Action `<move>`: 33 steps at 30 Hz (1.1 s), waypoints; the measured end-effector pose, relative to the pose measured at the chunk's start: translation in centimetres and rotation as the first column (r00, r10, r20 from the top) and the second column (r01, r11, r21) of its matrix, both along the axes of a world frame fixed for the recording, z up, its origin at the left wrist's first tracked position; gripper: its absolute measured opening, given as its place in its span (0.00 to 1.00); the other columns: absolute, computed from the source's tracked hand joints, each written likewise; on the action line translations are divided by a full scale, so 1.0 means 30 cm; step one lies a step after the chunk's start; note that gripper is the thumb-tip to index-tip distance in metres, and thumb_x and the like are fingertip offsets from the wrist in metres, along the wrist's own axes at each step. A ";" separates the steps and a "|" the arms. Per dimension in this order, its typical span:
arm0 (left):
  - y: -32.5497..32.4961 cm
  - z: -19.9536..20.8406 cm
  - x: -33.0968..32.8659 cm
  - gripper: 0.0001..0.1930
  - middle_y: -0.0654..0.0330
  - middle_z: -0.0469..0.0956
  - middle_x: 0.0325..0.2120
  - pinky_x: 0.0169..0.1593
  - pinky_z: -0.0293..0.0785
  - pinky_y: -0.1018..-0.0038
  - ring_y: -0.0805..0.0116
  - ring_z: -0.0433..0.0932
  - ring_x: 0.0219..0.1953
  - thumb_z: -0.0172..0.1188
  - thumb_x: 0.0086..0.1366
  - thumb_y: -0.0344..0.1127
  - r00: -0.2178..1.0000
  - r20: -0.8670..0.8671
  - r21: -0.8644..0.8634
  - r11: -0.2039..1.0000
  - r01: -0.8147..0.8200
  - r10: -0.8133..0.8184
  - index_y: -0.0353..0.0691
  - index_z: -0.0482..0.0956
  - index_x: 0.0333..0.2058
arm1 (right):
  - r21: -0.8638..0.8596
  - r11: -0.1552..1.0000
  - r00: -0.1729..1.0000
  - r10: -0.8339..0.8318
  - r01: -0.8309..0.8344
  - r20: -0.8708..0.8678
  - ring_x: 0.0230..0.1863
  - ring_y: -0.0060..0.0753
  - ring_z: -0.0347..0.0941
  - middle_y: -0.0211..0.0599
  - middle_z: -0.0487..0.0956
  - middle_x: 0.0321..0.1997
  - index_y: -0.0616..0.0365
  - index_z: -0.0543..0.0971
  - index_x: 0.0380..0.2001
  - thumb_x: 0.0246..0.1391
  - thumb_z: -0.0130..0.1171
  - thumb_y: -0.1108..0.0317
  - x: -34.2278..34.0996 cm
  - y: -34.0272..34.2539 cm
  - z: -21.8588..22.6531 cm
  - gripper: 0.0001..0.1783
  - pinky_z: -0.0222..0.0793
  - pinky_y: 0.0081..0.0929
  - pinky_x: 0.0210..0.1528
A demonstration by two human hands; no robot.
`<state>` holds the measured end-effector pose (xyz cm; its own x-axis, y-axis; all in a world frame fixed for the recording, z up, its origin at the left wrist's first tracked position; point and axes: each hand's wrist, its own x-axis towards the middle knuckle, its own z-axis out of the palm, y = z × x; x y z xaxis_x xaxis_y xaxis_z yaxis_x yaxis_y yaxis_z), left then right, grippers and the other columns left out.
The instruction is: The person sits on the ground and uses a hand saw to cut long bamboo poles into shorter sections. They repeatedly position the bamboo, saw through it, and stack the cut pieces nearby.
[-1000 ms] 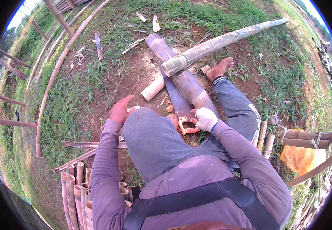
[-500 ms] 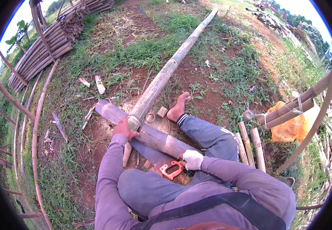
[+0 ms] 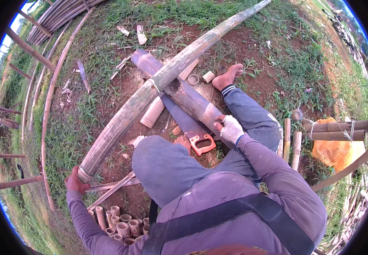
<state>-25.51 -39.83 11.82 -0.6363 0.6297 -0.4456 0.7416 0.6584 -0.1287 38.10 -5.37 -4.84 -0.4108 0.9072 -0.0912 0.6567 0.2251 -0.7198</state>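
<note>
My left hand, bare, is wrapped round the near cut end of a long greenish bamboo pole. The pole runs away to the far right, lying across a thicker brownish bamboo piece with a dark hole in its side. My right hand, in a white glove with the fingertips showing, is closed just over the near part of that thick piece; what it holds, if anything, is hidden. Beside the thick piece lies a handsaw with an orange handle, its blade reaching toward the pole and its tip partly covered.
Several short bamboo cups stand at lower left near my left forearm. A split bamboo piece lies under the pole. Short cut bamboo and an orange net bag are at right. A bamboo rail stands at left.
The long pole's near end has come toward me and to the lower left, with my left hand now at its end. The pole now crosses over the thick piece. My right hand has lifted slightly.
</note>
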 end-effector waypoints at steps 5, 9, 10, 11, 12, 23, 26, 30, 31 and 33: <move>-0.635 0.001 -0.124 0.46 0.57 0.76 0.69 0.76 0.56 0.34 0.52 0.73 0.72 0.75 0.53 0.29 0.827 -0.447 0.057 0.934 -0.354 0.341 0.57 0.66 0.71 | -0.112 0.993 0.999 -0.030 0.032 0.025 0.43 0.53 0.85 0.52 0.87 0.41 0.58 0.86 0.51 0.62 0.70 0.61 -0.005 -0.007 -0.001 0.18 0.79 0.46 0.48; -0.701 -0.099 -0.136 0.43 0.52 0.72 0.72 0.78 0.56 0.38 0.48 0.69 0.74 0.66 0.59 0.21 0.752 -0.521 0.414 0.890 -0.192 0.404 0.51 0.67 0.74 | -0.046 0.998 0.999 -0.041 0.042 0.024 0.41 0.51 0.86 0.51 0.87 0.39 0.61 0.86 0.50 0.63 0.70 0.60 -0.038 0.032 -0.024 0.18 0.79 0.44 0.46; -0.645 -0.133 -0.163 0.42 0.51 0.72 0.71 0.78 0.57 0.42 0.46 0.69 0.74 0.66 0.59 0.21 0.872 -0.406 0.586 0.810 0.017 0.274 0.46 0.69 0.74 | -0.038 0.999 1.000 -0.027 0.027 0.015 0.41 0.52 0.85 0.51 0.87 0.39 0.61 0.85 0.51 0.63 0.70 0.59 -0.064 0.059 -0.030 0.19 0.79 0.44 0.46; -0.351 -0.152 -0.012 0.37 0.49 0.73 0.71 0.78 0.60 0.49 0.47 0.70 0.73 0.66 0.59 0.24 0.919 -0.321 0.722 0.688 0.081 0.229 0.39 0.72 0.70 | -0.012 0.999 0.999 -0.045 0.046 0.027 0.41 0.52 0.85 0.51 0.87 0.39 0.61 0.85 0.52 0.64 0.71 0.59 -0.061 0.065 -0.017 0.19 0.79 0.45 0.45; -0.172 -0.171 0.127 0.38 0.49 0.73 0.70 0.77 0.60 0.47 0.47 0.69 0.74 0.69 0.59 0.29 0.903 -0.414 0.701 0.674 0.235 0.116 0.40 0.72 0.70 | -0.023 0.998 0.998 -0.057 0.058 0.005 0.40 0.50 0.85 0.51 0.87 0.39 0.61 0.85 0.52 0.64 0.71 0.59 -0.082 0.080 -0.037 0.20 0.79 0.44 0.45; 0.445 -0.293 0.557 0.54 0.62 0.75 0.65 0.75 0.56 0.43 0.58 0.73 0.68 0.87 0.45 0.47 0.937 -0.333 0.401 0.884 0.240 -0.104 0.54 0.70 0.72 | -0.381 0.883 0.825 -0.420 0.275 -0.378 0.43 0.26 0.83 0.40 0.86 0.52 0.71 0.72 0.69 0.64 0.74 0.52 -0.473 0.653 -0.072 0.41 0.79 0.21 0.44; 0.484 -0.258 0.542 0.52 0.62 0.78 0.61 0.73 0.59 0.49 0.60 0.76 0.65 0.88 0.45 0.47 0.940 -0.316 0.360 0.900 0.247 -0.132 0.53 0.72 0.70 | -0.694 0.678 0.650 -0.644 0.241 -0.404 0.60 0.52 0.78 0.54 0.76 0.67 0.59 0.66 0.75 0.59 0.75 0.40 -0.514 0.887 -0.152 0.52 0.79 0.47 0.58; 0.470 -0.275 0.529 0.50 0.60 0.82 0.58 0.70 0.64 0.54 0.59 0.80 0.62 0.88 0.41 0.46 0.941 -0.307 0.448 0.851 0.275 -0.142 0.50 0.76 0.66 | -0.761 0.647 0.332 -0.730 0.052 -0.597 0.64 0.53 0.78 0.44 0.77 0.69 0.50 0.70 0.72 0.63 0.73 0.43 -0.666 0.957 -0.137 0.42 0.74 0.59 0.67; 0.476 -0.276 0.523 0.49 0.61 0.82 0.58 0.69 0.65 0.55 0.59 0.80 0.61 0.88 0.41 0.45 0.939 -0.307 0.472 0.831 0.293 -0.156 0.50 0.77 0.65 | -0.740 0.672 0.273 -0.718 0.030 -0.640 0.66 0.57 0.77 0.47 0.78 0.69 0.52 0.68 0.74 0.64 0.71 0.42 -0.680 0.974 -0.150 0.43 0.71 0.63 0.72; 0.486 -0.270 0.517 0.47 0.61 0.84 0.57 0.68 0.66 0.56 0.61 0.82 0.60 0.86 0.40 0.44 0.930 -0.328 0.491 0.811 0.318 -0.166 0.48 0.79 0.63 | -0.793 0.597 0.247 -0.756 -0.116 -0.606 0.65 0.58 0.77 0.49 0.78 0.68 0.55 0.68 0.73 0.65 0.71 0.44 -0.663 1.046 -0.168 0.43 0.71 0.61 0.72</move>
<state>-10.01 -25.25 3.72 -0.4736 0.8663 0.1588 0.8754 0.4829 -0.0238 18.21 26.01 -9.88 -0.2943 0.8285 -0.4764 -0.5565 -0.5538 -0.6193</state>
